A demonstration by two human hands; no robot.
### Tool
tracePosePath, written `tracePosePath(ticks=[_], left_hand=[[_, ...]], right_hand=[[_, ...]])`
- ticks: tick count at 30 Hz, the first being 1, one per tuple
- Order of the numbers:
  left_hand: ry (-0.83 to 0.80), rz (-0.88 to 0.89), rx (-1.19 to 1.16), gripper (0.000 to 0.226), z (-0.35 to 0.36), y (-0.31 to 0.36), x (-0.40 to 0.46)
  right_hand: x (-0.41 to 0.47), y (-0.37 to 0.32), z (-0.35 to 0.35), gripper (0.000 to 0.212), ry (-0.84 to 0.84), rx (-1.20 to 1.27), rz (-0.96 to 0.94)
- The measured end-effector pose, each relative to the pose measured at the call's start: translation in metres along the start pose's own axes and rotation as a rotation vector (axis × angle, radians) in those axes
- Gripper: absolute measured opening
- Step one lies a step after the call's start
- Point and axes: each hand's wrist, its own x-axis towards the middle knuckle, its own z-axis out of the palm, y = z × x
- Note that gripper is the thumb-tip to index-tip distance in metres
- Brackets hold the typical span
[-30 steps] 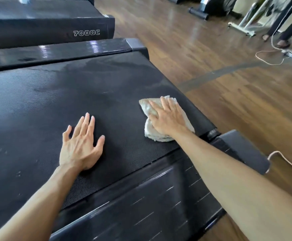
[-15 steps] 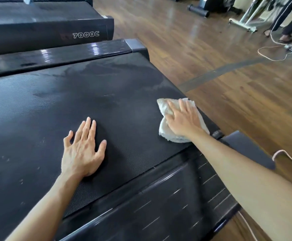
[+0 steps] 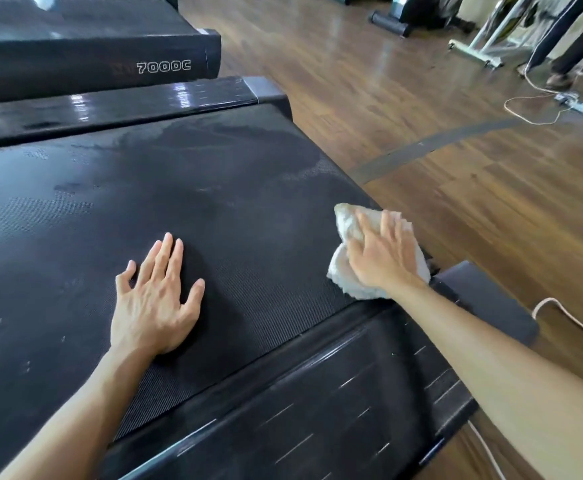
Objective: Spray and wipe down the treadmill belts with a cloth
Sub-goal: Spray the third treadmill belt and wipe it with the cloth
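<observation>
The person leans over a black textured rubber treadmill belt (image 3: 186, 209) that fills the left and centre of the head view. The left hand (image 3: 153, 303) lies flat on the belt at about 7 o'clock from the picture's centre, fingers straight and slightly spread, palm down, holding nothing. The right hand (image 3: 383, 254) sits at about 4 o'clock, pressing a crumpled white cloth (image 3: 347, 271) onto the belt with its fingers laid across the top of the cloth; the cloth lies at the belt's rear right corner, touching the belt's edge. The two hands are well apart, with bare belt between them.

Faint wet streaks (image 3: 255, 136) show on the belt toward 12 o'clock. Just beside the cloth, at its 4 o'clock, sits a dark grey plastic end cap (image 3: 484, 299) of the treadmill frame. A glossy black side rail with pale dash marks (image 3: 318, 410) runs under the right forearm at 5 o'clock. A second shiny black side rail (image 3: 117, 105) borders the belt at 11 o'clock, and beyond it stands a neighbouring black treadmill marked "7000C" (image 3: 163, 66).

The brown wooden plank floor (image 3: 456, 174) spreads at 2 o'clock, crossed by a dark grey strip (image 3: 432, 143). A pale cable (image 3: 567, 317) lies on the floor at 4 o'clock. White metal equipment legs (image 3: 477, 50) and a person's dark trouser legs (image 3: 574, 32) stand at 1 o'clock.
</observation>
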Motion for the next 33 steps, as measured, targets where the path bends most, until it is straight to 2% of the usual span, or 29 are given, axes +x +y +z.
tracePosePath(ticks=[2, 4, 7, 9, 10, 12, 14, 17, 19, 23, 25, 27, 30, 33], left_hand=[[0.006, 0.0, 0.004, 0.086, 0.002, 0.0, 0.0], [-0.001, -0.005, 0.01, 0.086, 0.002, -0.001, 0.0], [-0.004, -0.003, 0.017, 0.087, 0.001, 0.0, 0.002], [-0.005, -0.005, 0.011, 0.087, 0.001, -0.001, 0.001], [-0.005, -0.003, 0.009, 0.087, 0.001, -0.001, 0.001], [-0.014, 0.004, 0.01, 0.087, -0.001, 0.001, 0.0], [-0.014, -0.007, 0.009, 0.087, -0.002, 0.002, 0.0], [-0.015, -0.009, 0.008, 0.087, -0.001, 0.0, 0.0], [-0.02, -0.004, 0.012, 0.087, 0.0, 0.0, 0.0], [-0.023, -0.002, 0.01, 0.087, 0.001, 0.0, 0.002], [-0.013, -0.009, 0.013, 0.087, 0.001, 0.0, 0.0], [-0.011, -0.008, 0.007, 0.087, 0.0, 0.0, 0.0], [-0.014, -0.003, 0.011, 0.087, -0.001, 0.001, 0.001], [-0.008, -0.007, 0.012, 0.087, 0.001, 0.0, 0.001]], right_hand=[[0.029, -0.005, -0.002, 0.062, 0.03, 0.031, 0.089], [0.049, -0.016, -0.006, 0.062, 0.064, 0.023, 0.095], [0.039, -0.023, -0.012, 0.064, -0.013, 0.005, -0.096], [0.01, -0.02, -0.008, 0.075, -0.016, -0.01, -0.241], [-0.004, -0.016, -0.004, 0.082, 0.009, -0.023, -0.251], [-0.022, -0.005, 0.003, 0.084, 0.038, -0.043, -0.111], [-0.021, -0.004, 0.006, 0.073, 0.059, -0.019, 0.114], [0.007, -0.025, 0.006, 0.065, 0.081, 0.069, 0.318], [0.019, -0.031, 0.001, 0.066, 0.077, 0.071, 0.333], [-0.002, -0.025, -0.002, 0.064, 0.012, 0.098, 0.044], [-0.02, -0.019, 0.003, 0.064, -0.034, 0.088, -0.004], [-0.022, -0.016, 0.007, 0.064, -0.066, 0.066, 0.081], [0.008, -0.029, 0.003, 0.065, -0.042, 0.155, 0.307], [0.044, -0.042, -0.007, 0.068, 0.012, 0.073, 0.422]])
